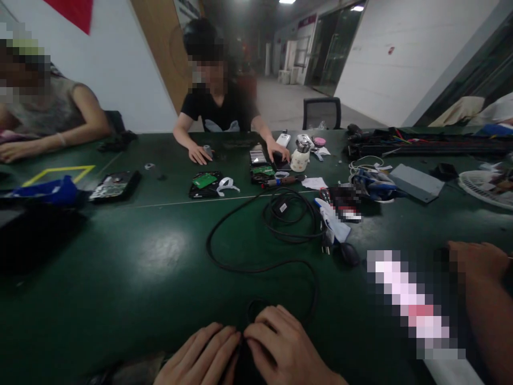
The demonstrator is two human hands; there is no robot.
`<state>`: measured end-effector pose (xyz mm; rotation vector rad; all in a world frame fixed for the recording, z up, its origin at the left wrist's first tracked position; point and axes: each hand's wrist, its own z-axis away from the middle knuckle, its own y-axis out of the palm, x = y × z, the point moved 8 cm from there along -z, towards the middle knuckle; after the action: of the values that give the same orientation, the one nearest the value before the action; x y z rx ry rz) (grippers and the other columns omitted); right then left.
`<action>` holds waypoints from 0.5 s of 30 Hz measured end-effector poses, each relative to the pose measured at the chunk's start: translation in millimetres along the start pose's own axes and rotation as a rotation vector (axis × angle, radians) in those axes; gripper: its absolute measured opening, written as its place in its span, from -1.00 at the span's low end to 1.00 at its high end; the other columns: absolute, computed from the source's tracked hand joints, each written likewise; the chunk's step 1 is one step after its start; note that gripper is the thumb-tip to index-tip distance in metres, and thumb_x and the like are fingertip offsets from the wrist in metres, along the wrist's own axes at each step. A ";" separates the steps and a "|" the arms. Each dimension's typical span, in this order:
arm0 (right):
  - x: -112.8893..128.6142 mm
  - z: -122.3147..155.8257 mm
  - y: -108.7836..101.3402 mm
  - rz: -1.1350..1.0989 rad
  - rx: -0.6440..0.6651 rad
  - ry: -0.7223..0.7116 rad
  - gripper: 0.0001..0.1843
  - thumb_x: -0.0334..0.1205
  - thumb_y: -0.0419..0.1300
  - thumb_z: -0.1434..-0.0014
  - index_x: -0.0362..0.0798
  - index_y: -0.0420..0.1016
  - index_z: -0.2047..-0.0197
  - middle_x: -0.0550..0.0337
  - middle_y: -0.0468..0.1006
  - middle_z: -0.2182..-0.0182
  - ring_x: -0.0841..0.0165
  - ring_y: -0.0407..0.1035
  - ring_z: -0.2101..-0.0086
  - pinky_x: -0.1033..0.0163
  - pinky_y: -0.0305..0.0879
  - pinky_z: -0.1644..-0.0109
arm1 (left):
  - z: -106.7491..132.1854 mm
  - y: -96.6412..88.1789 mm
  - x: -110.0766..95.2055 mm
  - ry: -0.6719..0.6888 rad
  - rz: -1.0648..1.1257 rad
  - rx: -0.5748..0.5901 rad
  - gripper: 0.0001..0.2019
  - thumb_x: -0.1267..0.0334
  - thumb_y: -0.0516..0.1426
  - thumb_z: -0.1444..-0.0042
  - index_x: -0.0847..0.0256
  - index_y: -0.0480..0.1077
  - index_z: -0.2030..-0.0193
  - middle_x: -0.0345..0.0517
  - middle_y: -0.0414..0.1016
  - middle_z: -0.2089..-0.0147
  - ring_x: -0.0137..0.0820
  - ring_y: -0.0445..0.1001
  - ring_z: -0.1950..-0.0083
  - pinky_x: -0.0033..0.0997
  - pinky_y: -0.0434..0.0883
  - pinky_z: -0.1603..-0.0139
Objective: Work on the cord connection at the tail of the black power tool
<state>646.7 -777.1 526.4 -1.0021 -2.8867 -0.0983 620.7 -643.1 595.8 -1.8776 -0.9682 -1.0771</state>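
My left hand [204,355] and my right hand [286,347] are close together at the table's near edge, fingers bent and fingertips almost meeting. Between them is a dark strand of the black cable [256,271], and both hands seem closed on it. A small loop of this cable shows just beyond my right fingertips. From there it curves away over the table to a loose coil with a dark block bearing a white label [283,208]. What lies under my palms is hidden.
Across the green table [160,283], a person [218,101] rests hands near hard drives [205,183]. Another person [52,117] sits left. A black mouse [348,254], a plug and a blurred bright screen lie right, beside someone's arm [487,289]. A white basket [487,187] stands far right.
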 end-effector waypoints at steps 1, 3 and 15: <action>3.2 -1.6 -1.9 -0.014 0.019 0.013 -0.80 -0.38 0.11 -0.39 0.02 0.52 0.04 0.13 0.53 0.19 0.29 0.40 0.18 0.20 0.35 0.06 | -1.1 -1.3 -1.1 0.003 0.007 0.010 -0.72 0.34 0.02 -0.46 0.14 0.59 -0.03 -0.22 0.68 0.02 -0.35 0.62 0.04 -0.37 0.50 -0.09; 7.7 -4.5 -2.7 -0.035 0.045 0.030 -0.80 -0.37 0.09 -0.42 0.02 0.51 0.02 0.12 0.52 0.18 0.28 0.40 0.16 0.18 0.35 0.03 | -2.0 -4.2 -0.6 -0.020 0.028 0.003 -0.73 0.33 0.03 -0.47 0.14 0.58 -0.04 -0.21 0.68 0.02 -0.33 0.61 0.04 -0.33 0.50 -0.07; 16.9 -3.6 -3.3 -0.030 0.057 -0.010 -0.82 -0.33 0.13 -0.44 0.04 0.52 0.00 0.12 0.56 0.16 0.27 0.43 0.16 0.19 0.38 0.06 | 8.1 -4.1 2.9 -0.103 0.066 0.077 -0.75 0.24 0.08 -0.43 0.11 0.50 -0.14 -0.12 0.63 -0.07 -0.19 0.56 -0.04 -0.12 0.51 -0.05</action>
<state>631.7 -769.7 531.6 -0.9528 -2.8960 -0.0130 620.8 -633.6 596.4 -1.9039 -0.9840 -0.8998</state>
